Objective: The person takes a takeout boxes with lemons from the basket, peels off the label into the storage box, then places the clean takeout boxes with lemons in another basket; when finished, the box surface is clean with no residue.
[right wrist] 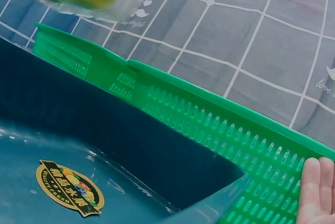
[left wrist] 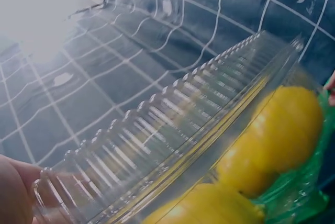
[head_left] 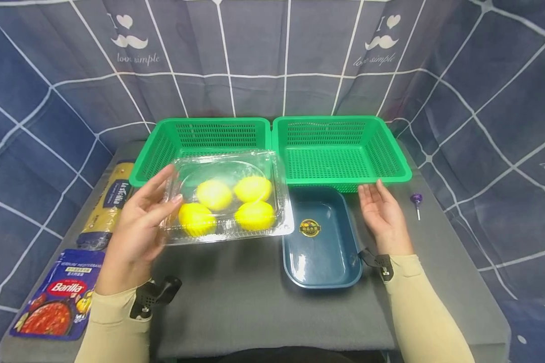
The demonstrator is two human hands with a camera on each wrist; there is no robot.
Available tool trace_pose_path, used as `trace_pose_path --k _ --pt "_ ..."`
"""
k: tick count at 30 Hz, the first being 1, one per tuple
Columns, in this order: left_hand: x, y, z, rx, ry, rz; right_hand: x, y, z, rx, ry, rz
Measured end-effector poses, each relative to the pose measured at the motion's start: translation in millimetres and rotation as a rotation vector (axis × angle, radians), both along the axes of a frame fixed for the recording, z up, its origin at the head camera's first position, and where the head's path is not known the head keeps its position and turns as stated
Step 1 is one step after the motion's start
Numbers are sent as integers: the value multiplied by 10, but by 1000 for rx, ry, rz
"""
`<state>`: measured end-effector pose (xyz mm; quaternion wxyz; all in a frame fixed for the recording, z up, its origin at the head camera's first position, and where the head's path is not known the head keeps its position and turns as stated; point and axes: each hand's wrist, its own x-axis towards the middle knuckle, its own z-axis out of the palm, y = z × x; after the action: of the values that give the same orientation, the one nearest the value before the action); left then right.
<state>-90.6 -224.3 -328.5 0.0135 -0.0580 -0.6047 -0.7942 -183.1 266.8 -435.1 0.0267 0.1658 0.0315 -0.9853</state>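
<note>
In the head view my left hand grips the left end of a clear plastic clamshell box, raised in front of the left green basket. Several yellow lemons lie inside the box, and its ridged side shows in the left wrist view. My right hand has its palm turned up and its fingers extended, holding nothing. Those fingertips are at the front wall of the right green basket; whether they touch it, I cannot tell. To the left of that hand stands a dark blue tray with a gold and black sticker.
On the left side of the grey table lie a pasta packet and a purple Barilla sauce pouch. A purple lollipop lies at the right. A checked curtain surrounds the table at the back and sides.
</note>
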Motion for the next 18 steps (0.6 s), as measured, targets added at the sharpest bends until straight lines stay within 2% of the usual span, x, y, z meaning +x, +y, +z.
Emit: trace_pose_path --k 4,7,12,15,18 --pt "-170 184 117 -9 -27 25 0 8 4 5 -9 -2" --pt "-335 350 166 -28 -17 22 2 22 -10 3 -10 -5" --pt "-586 602 184 3 -11 -10 -3 26 -32 1 -4 -7" --pt "-710 731 186 38 -12 -14 -10 24 -39 0 14 -2" --pt "-829 864 186 30 6 -6 -12 30 -42 -2 30 -2"
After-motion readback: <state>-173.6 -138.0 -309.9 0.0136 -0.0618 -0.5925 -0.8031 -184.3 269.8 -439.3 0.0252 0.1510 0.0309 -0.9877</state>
